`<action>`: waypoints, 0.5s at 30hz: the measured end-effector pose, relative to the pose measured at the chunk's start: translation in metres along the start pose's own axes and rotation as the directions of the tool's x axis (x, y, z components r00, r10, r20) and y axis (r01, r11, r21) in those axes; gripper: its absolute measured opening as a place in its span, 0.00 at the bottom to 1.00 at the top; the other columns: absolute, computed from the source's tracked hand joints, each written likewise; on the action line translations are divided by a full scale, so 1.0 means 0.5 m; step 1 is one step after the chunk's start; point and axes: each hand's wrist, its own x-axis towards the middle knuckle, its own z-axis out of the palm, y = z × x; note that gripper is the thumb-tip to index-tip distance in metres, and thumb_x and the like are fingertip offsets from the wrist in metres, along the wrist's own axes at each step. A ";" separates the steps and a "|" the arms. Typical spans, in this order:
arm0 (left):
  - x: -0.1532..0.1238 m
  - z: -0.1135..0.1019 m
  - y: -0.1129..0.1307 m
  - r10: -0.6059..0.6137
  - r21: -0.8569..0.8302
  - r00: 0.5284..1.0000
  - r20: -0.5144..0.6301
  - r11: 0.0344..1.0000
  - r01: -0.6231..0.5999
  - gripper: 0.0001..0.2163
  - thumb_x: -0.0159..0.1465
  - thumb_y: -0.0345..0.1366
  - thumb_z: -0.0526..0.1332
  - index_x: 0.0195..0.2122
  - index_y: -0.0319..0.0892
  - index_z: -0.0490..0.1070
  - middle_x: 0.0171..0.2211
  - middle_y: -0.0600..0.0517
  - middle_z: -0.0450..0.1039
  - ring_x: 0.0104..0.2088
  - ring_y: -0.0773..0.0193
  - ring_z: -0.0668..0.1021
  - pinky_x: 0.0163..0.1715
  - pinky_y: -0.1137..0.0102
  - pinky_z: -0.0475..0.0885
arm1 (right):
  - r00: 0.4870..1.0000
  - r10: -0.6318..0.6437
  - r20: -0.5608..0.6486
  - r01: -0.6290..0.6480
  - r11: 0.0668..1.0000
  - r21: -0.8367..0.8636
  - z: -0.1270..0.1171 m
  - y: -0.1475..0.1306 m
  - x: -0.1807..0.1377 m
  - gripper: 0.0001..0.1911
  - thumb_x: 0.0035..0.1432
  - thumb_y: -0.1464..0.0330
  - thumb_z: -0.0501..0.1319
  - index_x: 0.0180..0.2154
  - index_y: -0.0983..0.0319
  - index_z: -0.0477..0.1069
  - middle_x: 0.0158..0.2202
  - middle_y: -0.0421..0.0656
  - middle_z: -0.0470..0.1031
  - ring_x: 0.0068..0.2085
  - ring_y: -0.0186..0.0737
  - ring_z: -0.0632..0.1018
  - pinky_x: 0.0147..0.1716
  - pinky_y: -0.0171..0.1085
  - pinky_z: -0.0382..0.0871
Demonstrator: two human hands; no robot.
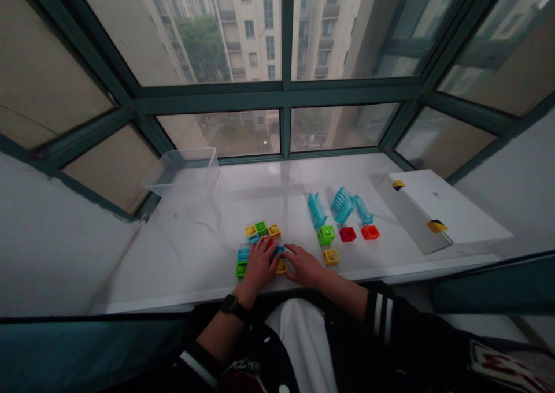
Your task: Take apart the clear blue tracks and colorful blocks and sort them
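Observation:
Near the counter's front edge sits a cluster of coloured, hollow cube-shaped toy blocks. My left hand [260,261] rests over its middle, fingers curved down on the blocks beside a partly hidden red block [269,242]. My right hand [304,266] grips the cluster's right side, fingertips at a blue block [280,250] and thumb beside a yellow block [281,266]. At the back of the cluster are a green block [261,227] and two yellow ones. Along its left side show a blue block [243,255] and a green block [241,270]. My left hand covers the middle blocks.
Right of my hands lie a loose green block [326,234], a yellow block [332,257], a red block [347,234] and an orange block [370,232]. Behind them are clear blue ribbed pieces [343,204]. A transparent bin [186,176] and white box [451,205] flank the counter.

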 end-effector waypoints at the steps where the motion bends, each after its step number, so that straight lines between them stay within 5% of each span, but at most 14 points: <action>1: -0.001 0.001 0.001 -0.007 0.009 1.000 -0.001 1.000 0.007 0.19 0.72 0.41 0.59 0.62 0.48 0.72 0.69 0.44 0.66 0.70 0.45 0.65 0.70 0.43 0.58 | 1.000 0.003 -0.015 -0.003 1.000 0.005 0.003 0.000 -0.001 0.32 0.54 0.70 0.72 0.61 0.60 0.70 0.69 0.57 0.64 0.66 0.58 0.70 0.64 0.55 0.67; 5: -0.003 0.000 0.006 -0.028 0.033 1.000 -0.009 0.999 0.028 0.17 0.72 0.39 0.58 0.61 0.50 0.74 0.69 0.45 0.65 0.70 0.45 0.64 0.70 0.44 0.57 | 0.998 0.003 -0.067 -0.002 1.000 0.020 0.017 -0.004 -0.006 0.29 0.56 0.73 0.69 0.59 0.58 0.71 0.64 0.52 0.68 0.62 0.51 0.72 0.62 0.50 0.69; 10: 0.001 -0.004 0.010 -0.041 0.020 0.999 -0.016 0.999 0.041 0.17 0.71 0.36 0.59 0.59 0.52 0.76 0.69 0.46 0.66 0.69 0.46 0.65 0.70 0.44 0.59 | 0.998 -0.018 -0.053 0.016 0.999 -0.032 0.025 -0.009 -0.016 0.09 0.62 0.73 0.65 0.44 0.59 0.79 0.55 0.48 0.71 0.54 0.46 0.74 0.55 0.43 0.71; 15: 0.004 0.000 0.007 -0.064 -0.004 0.998 -0.027 0.998 0.064 0.16 0.70 0.36 0.60 0.58 0.51 0.76 0.67 0.45 0.67 0.69 0.45 0.66 0.69 0.42 0.60 | 1.000 0.006 0.005 -0.005 1.000 -0.021 0.013 -0.011 -0.014 0.12 0.58 0.71 0.69 0.46 0.59 0.79 0.52 0.49 0.72 0.51 0.47 0.75 0.52 0.43 0.71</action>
